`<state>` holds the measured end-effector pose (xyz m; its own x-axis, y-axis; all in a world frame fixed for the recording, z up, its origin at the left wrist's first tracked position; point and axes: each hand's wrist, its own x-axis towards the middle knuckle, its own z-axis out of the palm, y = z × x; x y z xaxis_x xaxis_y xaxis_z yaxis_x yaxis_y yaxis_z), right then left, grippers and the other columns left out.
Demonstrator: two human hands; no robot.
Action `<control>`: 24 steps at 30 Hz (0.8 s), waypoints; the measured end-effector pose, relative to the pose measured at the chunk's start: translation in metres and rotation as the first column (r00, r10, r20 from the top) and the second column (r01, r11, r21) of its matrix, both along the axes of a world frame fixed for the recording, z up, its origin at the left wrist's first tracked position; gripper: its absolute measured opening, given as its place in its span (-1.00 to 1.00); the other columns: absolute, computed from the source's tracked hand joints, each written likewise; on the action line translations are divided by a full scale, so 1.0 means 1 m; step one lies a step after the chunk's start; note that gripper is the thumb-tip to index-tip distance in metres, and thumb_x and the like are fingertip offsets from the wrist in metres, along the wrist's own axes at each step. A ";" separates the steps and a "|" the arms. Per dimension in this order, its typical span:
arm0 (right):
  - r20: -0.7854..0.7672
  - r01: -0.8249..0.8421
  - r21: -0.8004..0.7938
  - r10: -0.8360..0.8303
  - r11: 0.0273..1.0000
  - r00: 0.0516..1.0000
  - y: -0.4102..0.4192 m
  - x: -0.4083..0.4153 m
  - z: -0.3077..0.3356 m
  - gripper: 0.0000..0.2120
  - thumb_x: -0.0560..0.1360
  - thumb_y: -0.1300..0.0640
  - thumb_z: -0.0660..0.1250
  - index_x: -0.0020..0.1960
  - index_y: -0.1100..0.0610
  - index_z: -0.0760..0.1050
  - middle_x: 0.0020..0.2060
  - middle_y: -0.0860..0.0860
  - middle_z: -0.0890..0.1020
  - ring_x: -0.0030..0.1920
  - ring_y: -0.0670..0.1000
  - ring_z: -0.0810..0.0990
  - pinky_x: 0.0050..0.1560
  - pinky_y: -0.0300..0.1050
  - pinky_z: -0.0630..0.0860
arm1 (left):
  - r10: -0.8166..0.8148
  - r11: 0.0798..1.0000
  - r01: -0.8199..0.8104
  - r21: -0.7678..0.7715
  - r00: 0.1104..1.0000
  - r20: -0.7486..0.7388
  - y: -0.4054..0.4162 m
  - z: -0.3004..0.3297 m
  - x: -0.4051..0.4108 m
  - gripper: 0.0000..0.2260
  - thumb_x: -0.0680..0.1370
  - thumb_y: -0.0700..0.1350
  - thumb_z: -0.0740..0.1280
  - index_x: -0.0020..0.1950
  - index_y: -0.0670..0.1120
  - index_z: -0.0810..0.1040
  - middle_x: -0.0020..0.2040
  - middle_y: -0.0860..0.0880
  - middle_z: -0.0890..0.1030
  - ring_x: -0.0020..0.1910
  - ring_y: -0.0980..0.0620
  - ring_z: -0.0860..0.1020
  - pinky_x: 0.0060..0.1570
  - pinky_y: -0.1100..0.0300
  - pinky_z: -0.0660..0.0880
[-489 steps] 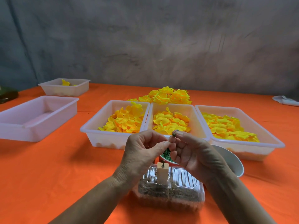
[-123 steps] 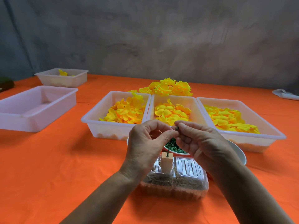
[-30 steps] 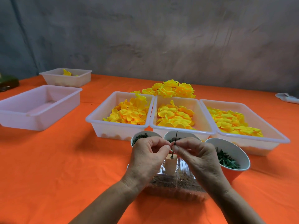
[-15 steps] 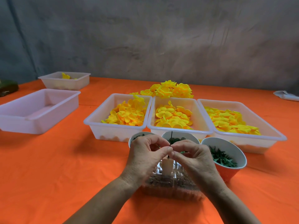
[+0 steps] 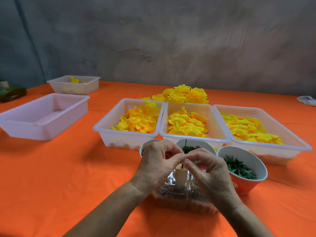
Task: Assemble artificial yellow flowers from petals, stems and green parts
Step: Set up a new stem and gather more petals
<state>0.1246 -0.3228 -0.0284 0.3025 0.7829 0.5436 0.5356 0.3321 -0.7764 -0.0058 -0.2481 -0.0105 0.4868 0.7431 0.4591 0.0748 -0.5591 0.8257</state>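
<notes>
A thin dark stem (image 5: 185,144) stands upright in a small cream block (image 5: 180,177) on top of a clear plastic box (image 5: 179,195). My left hand (image 5: 156,164) and my right hand (image 5: 207,173) meet fingertip to fingertip around the stem, both pinching at it; any small part between the fingers is hidden. Three white trays of yellow petals (image 5: 139,121) (image 5: 188,124) (image 5: 248,130) sit side by side behind the hands. Finished yellow flowers (image 5: 183,94) lie heaped beyond the trays.
Bowls of green parts stand by the hands: one at the right (image 5: 242,166), one in the middle (image 5: 195,147), one mostly hidden behind my left hand. A large white tray (image 5: 42,115) and a smaller tray (image 5: 75,84) sit at the left on the orange tablecloth (image 5: 68,177).
Both hands came down from chest height to the stem in the block. In the last second they stay pinched at the stem, barely shifting.
</notes>
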 end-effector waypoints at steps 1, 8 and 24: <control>-0.006 -0.004 -0.006 0.004 1.000 1.000 0.000 0.001 0.000 -0.87 0.38 0.26 0.46 -0.23 0.04 0.66 -0.29 -0.04 0.64 -0.25 -0.09 0.62 -0.25 -0.22 0.52 | -0.037 0.999 0.036 -0.026 0.999 -0.003 0.003 0.000 -0.002 -0.89 0.41 -0.22 0.49 -0.30 -0.06 0.64 -0.30 -0.06 0.63 -0.32 0.00 0.57 -0.24 0.04 0.52; -0.238 -0.178 -0.079 0.154 0.981 0.959 0.001 0.005 0.010 -0.95 0.26 0.14 0.45 -0.29 0.06 0.68 -0.28 0.06 0.65 -0.33 -0.10 0.59 -0.35 -0.32 0.49 | 0.068 0.990 -0.067 -0.121 0.998 0.007 0.057 0.001 -0.019 -0.81 0.51 -0.11 0.40 -0.29 -0.15 0.63 -0.38 -0.03 0.59 -0.34 0.13 0.49 -0.25 0.10 0.48; -0.517 -0.379 -0.340 0.166 0.861 0.840 0.004 0.019 0.027 -0.85 0.22 0.37 0.46 -0.23 0.41 0.61 -0.33 0.27 0.63 -0.36 0.04 0.58 -0.37 -0.25 0.52 | 0.350 0.930 -0.341 0.140 0.695 -0.628 0.231 0.010 -0.053 -0.76 0.55 -0.21 0.25 0.18 -0.14 0.60 0.20 -0.12 0.60 0.19 -0.07 0.52 0.09 0.21 0.40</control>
